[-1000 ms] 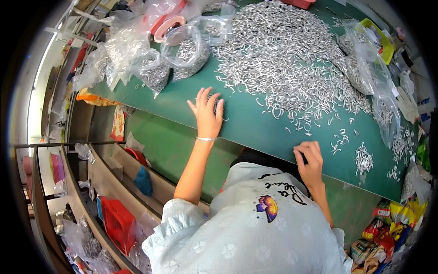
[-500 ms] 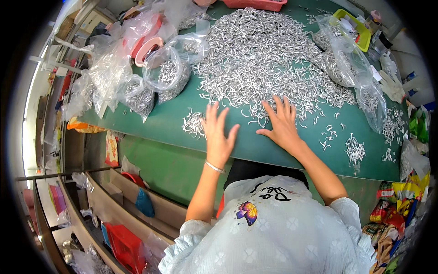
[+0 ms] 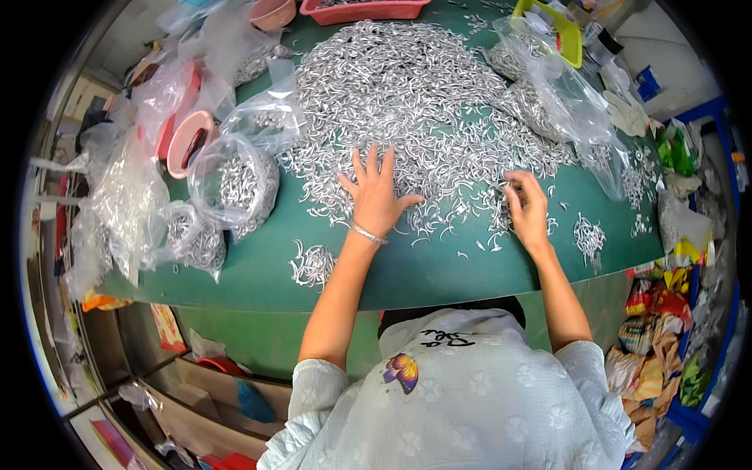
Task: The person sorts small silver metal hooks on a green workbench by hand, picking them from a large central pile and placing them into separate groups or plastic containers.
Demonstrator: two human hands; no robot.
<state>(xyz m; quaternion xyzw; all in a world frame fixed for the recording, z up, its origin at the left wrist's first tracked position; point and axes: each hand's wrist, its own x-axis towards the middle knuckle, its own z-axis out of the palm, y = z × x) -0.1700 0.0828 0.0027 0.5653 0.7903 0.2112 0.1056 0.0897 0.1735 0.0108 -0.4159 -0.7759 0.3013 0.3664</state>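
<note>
A broad heap of small curved silver metal pieces (image 3: 407,86) covers the middle of the green table (image 3: 439,274). My left hand (image 3: 374,196) lies palm down over the heap's near part, its fingers spread and nothing gripped. To its right, at the heap's near right edge, my right hand (image 3: 530,210) is bent inward, with a gap between thumb and forefinger; loose pieces lie right beside the thumb. A small separate pile of the pieces (image 3: 315,267) sits near my left forearm. Another small pile (image 3: 588,237) is to the right of my right hand.
Clear plastic bags of metal pieces (image 3: 249,188) stand at the left, near a pink basin (image 3: 188,141). A long bag (image 3: 548,102) lies along the heap's right side. At the back are a red tray (image 3: 364,11) and a yellow-green basket (image 3: 570,37).
My left hand has moved forward onto the heap. My right hand has shifted right, and its spread fingers have curled. The view has turned a little.
</note>
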